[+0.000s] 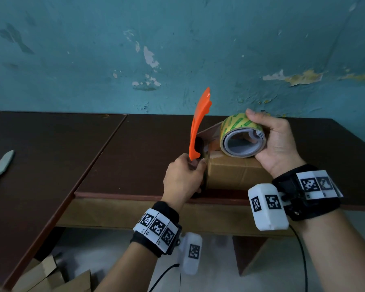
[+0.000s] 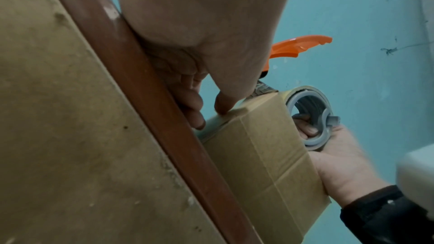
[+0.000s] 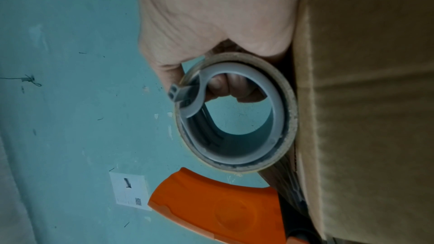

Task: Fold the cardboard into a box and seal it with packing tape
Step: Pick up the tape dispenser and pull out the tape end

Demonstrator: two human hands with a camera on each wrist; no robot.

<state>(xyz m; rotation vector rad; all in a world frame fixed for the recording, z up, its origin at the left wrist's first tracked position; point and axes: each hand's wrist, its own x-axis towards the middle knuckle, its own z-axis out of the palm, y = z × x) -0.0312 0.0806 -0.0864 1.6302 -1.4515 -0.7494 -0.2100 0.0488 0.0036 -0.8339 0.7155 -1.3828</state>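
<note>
A small brown cardboard box (image 1: 234, 175) stands on the dark table near its front edge. My right hand (image 1: 278, 140) grips a yellow-green packing tape roll (image 1: 238, 127) lying on the box top, with fingers curled through its grey core (image 3: 277, 110). A strip of brown tape (image 1: 211, 133) runs left from the roll to an orange tape cutter (image 1: 199, 123). My left hand (image 1: 185, 178) holds the cutter's base at the box's top left edge. In the left wrist view the left thumb (image 2: 223, 103) presses on the box (image 2: 258, 155) corner.
The table's front edge (image 1: 135, 196) lies just before the box. A pale grey blade-like tool (image 1: 0, 167) rests on the neighbouring table at far left. Loose cardboard pieces (image 1: 51, 277) lie on the floor below. A teal wall rises behind the table.
</note>
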